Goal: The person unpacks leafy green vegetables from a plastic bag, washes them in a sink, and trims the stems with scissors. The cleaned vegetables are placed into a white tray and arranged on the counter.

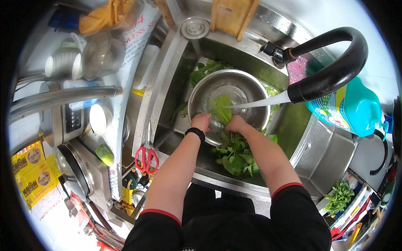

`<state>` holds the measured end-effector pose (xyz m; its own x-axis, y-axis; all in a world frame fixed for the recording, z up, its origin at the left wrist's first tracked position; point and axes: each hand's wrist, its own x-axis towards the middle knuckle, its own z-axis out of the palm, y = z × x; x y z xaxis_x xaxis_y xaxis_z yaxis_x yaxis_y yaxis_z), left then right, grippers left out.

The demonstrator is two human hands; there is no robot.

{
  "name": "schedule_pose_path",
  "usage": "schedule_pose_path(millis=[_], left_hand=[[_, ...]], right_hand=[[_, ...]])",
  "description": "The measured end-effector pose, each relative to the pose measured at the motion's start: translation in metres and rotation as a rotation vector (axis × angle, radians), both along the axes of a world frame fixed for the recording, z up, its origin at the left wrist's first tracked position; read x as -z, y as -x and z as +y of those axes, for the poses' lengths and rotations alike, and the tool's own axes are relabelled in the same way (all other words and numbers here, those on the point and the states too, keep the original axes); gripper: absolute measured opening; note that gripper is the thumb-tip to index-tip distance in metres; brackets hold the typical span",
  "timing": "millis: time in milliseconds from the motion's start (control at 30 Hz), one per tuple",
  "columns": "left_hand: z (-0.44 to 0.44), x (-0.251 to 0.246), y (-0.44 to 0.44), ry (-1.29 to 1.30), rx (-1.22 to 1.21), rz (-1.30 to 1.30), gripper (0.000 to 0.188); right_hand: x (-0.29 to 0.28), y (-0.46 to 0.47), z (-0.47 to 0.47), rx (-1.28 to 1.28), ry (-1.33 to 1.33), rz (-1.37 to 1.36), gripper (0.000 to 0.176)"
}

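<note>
A stainless steel bowl (198, 91) stands in the metal sink, with water in it. My right hand (237, 124) grips a bunch of leafy greens (223, 109) over the bowl. Their pale stems point into the stream, while the dark leaves hang past the near rim into the sink. My left hand (201, 121), with a black band at the wrist, is at the bowl's near left rim. Its fingers are partly hidden, so whether it holds the rim is unclear. From the black faucet (333, 78) water runs onto the stems. More greens (209, 72) lie behind the bowl.
Red-handled scissors (147, 157) rest on the sink's left edge. A wooden board (232, 15) leans behind the sink, near a drain strainer (194, 27). To the right stands a turquoise detergent jug (361, 106). The left counter holds a white cup (100, 119) and a cut green vegetable (105, 154).
</note>
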<state>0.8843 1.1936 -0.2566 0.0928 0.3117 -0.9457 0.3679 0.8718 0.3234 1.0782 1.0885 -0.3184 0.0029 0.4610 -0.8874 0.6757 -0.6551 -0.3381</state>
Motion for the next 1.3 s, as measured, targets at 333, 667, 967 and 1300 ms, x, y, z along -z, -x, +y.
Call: schedule_pose_path(millis=[333,667,967,1300], left_hand=[[-0.008,-0.010,0.001,-0.454,0.695,0.109,0.056],[-0.001,-0.129,-0.028,-1.524,1.706,-0.099,0.072],[0.023,-0.214,-0.031,-0.983,1.762,0.216,0.029],[-0.036,-0.064,-0.061,-0.350,2.866,0.811,0.047]], right_hand=[[-0.017,-0.012,0.012,-0.288,-0.017,-0.128,0.029],[-0.138,-0.005,0.003,-0.082,-0.248,0.159,0.039],[-0.267,-0.017,0.039,-0.241,-0.457,-0.002,0.062],[-0.298,-0.017,-0.119,0.177,-1.094,-0.264,0.050]])
